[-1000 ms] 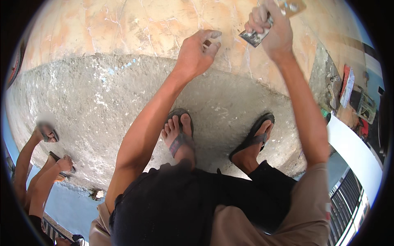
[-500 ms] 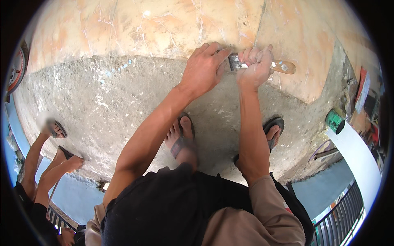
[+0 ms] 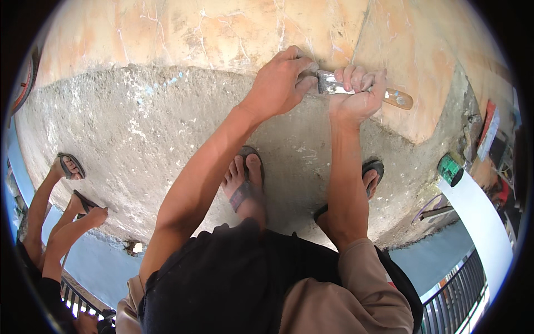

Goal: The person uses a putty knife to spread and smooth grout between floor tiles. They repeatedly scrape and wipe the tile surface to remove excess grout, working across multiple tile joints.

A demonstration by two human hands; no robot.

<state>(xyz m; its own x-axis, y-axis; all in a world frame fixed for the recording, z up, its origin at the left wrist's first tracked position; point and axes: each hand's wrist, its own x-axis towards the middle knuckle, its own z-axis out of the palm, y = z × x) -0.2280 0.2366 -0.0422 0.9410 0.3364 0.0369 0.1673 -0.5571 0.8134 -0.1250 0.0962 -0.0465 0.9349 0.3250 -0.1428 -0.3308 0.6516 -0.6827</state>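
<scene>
My right hand (image 3: 360, 92) is wrapped around a putty knife (image 3: 399, 98) with a wooden handle and a metal blade smeared with whitish residue. The handle points right and the blade points left. Just off the blade's end, my left hand (image 3: 282, 82) has its fingers bent in toward the thumb; grey dust coats the tips, and whatever lies between them is hard to make out. Both hands are at the border where a cream-orange marbled tile surface (image 3: 233, 39) meets rough grey concrete (image 3: 167, 128).
My sandalled feet (image 3: 247, 186) stand on the concrete below my arms. Another person's legs and sandals (image 3: 71, 166) are at the left. A green can (image 3: 450, 170) adjoins a long white strip (image 3: 486, 217) at the right, near assorted clutter. Dark railings (image 3: 459, 292) run along the lower right.
My right hand and the putty knife have shifted a little to the right, showing more of the blade. My left fingers have changed their bend near its end. The view has shifted slightly.
</scene>
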